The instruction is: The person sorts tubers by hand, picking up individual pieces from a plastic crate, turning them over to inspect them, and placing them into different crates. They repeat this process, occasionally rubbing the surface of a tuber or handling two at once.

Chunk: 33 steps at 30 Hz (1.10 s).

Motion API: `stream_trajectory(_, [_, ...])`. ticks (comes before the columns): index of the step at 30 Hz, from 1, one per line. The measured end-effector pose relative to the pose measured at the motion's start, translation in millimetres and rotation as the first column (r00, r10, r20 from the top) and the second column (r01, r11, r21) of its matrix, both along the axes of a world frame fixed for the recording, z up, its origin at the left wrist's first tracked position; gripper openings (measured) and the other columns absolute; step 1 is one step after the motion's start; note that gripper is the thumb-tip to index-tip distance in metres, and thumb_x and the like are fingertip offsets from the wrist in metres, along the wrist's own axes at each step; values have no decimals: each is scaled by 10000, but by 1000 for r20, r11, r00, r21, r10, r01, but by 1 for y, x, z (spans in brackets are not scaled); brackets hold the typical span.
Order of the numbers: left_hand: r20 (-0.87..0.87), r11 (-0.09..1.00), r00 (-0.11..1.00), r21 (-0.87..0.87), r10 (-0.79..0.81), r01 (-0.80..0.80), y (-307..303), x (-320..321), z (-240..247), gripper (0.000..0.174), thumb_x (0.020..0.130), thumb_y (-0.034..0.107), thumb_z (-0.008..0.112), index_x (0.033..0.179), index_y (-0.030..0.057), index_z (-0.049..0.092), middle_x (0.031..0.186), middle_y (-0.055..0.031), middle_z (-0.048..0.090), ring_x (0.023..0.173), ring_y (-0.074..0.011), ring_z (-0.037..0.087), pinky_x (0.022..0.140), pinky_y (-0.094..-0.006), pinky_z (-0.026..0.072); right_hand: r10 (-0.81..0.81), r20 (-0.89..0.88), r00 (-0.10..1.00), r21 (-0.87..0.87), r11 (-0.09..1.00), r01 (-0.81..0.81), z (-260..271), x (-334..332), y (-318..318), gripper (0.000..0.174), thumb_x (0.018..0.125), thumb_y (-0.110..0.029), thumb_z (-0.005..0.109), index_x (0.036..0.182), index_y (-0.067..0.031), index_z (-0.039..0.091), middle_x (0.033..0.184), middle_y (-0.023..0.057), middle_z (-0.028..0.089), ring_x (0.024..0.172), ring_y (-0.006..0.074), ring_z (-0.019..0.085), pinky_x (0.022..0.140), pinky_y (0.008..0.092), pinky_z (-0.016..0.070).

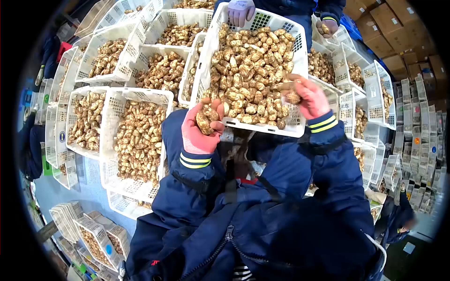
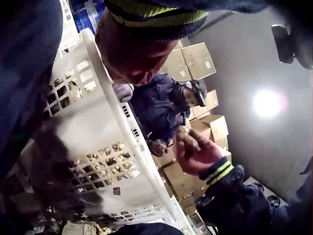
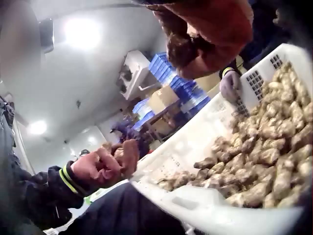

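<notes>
A white plastic crate (image 1: 296,119) full of knobbly brown-and-cream tubers (image 1: 253,70) stands tilted before me. My left hand (image 1: 194,136), in a pink glove, holds one or more tubers (image 1: 205,119) beside the crate's near left corner, fingers curled round. Over the right side of the crate, my pink-gloved right hand (image 1: 311,98) pinches a tuber (image 1: 293,97) between thumb and fingers. The left wrist view shows this right hand (image 2: 198,156) with its tuber raised. In the right wrist view, the left hand (image 3: 105,164) appears beyond the crate's rim.
Across the crate, another person's gloved hand (image 1: 241,11) rests on the far rim; their other hand (image 1: 327,27) holds a tuber. More tuber-filled crates (image 1: 136,140) flank mine on the left and right. Cardboard boxes (image 1: 389,28) are stacked at the back right.
</notes>
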State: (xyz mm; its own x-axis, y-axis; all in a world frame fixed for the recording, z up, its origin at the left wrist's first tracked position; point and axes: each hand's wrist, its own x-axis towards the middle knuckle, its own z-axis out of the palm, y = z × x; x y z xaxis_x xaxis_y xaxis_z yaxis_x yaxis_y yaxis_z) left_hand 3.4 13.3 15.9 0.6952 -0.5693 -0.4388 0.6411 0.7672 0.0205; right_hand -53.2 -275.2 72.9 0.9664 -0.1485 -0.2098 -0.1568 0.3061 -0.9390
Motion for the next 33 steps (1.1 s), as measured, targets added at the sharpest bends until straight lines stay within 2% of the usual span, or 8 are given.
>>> stream_trajectory(5, [60, 1000, 998, -21, 14, -13, 0, 2, -5, 314, 906, 286, 468, 1075, 34, 552, 1077, -164, 597, 958, -300, 588, 523, -258, 461, -228, -10, 974, -215, 951, 221, 18, -55, -78, 344, 924, -174, 500, 1186, 46, 471, 971, 145, 615, 865, 204, 612, 759, 309, 503])
stream_trajectory(8, [70, 992, 995, -97, -70, 77, -8, 0, 2, 501, 883, 472, 486, 1140, 44, 540, 1098, -179, 588, 1003, -305, 575, 567, -276, 482, -307, 18, 952, -232, 925, 303, 17, -85, -107, 343, 926, -190, 499, 1198, 17, 467, 982, 141, 609, 853, 206, 607, 739, 300, 501])
stream_trajectory(16, [117, 944, 959, -179, -258, 276, -22, -16, -3, 324, 936, 308, 470, 1108, 39, 529, 1060, -133, 603, 941, -257, 603, 582, -281, 502, -53, -64, 997, -42, 998, 50, 11, -36, -24, 382, 938, -173, 433, 1280, -3, 409, 1000, 170, 611, 841, 206, 607, 715, 306, 500])
stream_trajectory(19, [-16, 944, 971, -240, -237, 226, -23, -16, 0, 338, 939, 278, 455, 1110, -10, 503, 1104, -178, 575, 1006, -300, 577, 700, -343, 533, 64, -110, 992, 175, 984, -44, -2, -9, 17, 399, 941, -213, 422, 1284, -8, 417, 1058, 173, 592, 878, 231, 600, 753, 334, 501])
stream_trajectory(21, [-139, 993, 983, -40, -118, 113, -28, -17, 12, 395, 930, 290, 457, 1135, -47, 475, 1217, -229, 499, 1135, -366, 490, 873, -426, 490, 138, -160, 977, 245, 965, -96, -3, 0, 39, 401, 941, -221, 418, 1284, -15, 417, 1066, 158, 590, 909, 239, 598, 765, 344, 496])
stream_trajectory(23, [-117, 987, 987, -129, -107, 92, -24, -17, 5, 405, 929, 274, 452, 1141, -71, 452, 1247, -258, 460, 1192, -404, 430, 996, -486, 393, 214, -123, 969, 358, 920, -158, -14, 5, 49, 486, 933, -284, 469, 1316, -3, 368, 1084, 152, 577, 920, 219, 587, 773, 342, 492])
stream_trajectory(29, [-37, 967, 991, -225, -129, 117, -30, -18, 7, 385, 930, 241, 426, 1150, -75, 434, 1271, -268, 428, 1250, -391, 371, 1047, -500, 316, 218, -140, 966, 413, 899, -143, -9, 4, 65, 518, 916, -281, 509, 1330, -7, 364, 1123, 122, 571, 978, 195, 572, 828, 331, 467])
stream_trajectory(33, [22, 968, 990, -205, -142, 144, -28, -18, 5, 375, 925, 238, 431, 1189, -28, 438, 1277, -226, 449, 1216, -368, 417, 1037, -491, 318, 251, -47, 967, 112, 963, -245, -9, 4, 77, 419, 831, -87, 573, 1236, -24, 485, 1028, 36, 596, 880, 110, 570, 773, 229, 445])
